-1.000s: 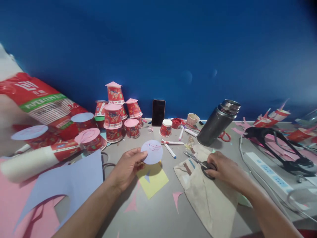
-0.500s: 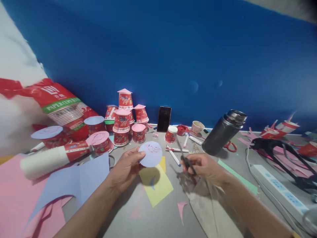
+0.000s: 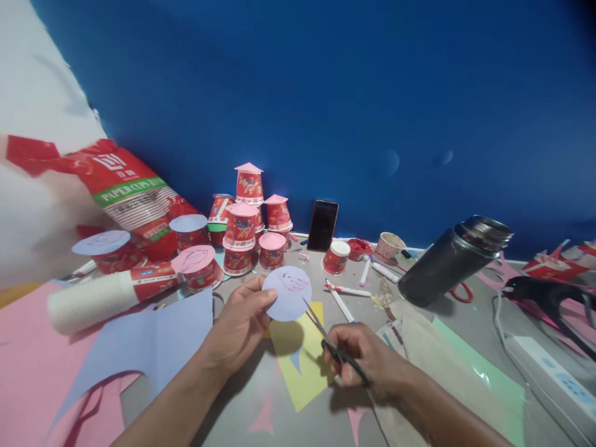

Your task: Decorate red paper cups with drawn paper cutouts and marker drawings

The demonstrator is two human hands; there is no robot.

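While the left hand (image 3: 237, 323) comes in from the lower left with its arm stretched over the grey table (image 3: 307, 431), its thumb and fingers pinch tight on the edge of a paper circle (image 3: 287, 293). The circle is thin, flat and pale purple, with small pen marks on it, and it is held up just above a yellow paper (image 3: 302, 366). The right hand (image 3: 367, 360) is closed around the black handles of the scissors (image 3: 321, 329). Their thin metal blades are a little apart and point up at the circle's lower right edge. Behind them stand red paper cups (image 3: 249, 223), turned upside down in a pile, with pink paper tops. One light cup (image 3: 388, 245) stands open at the back, and what is in it I cannot tell. A dark metal flask (image 3: 454, 261) leans to the right.
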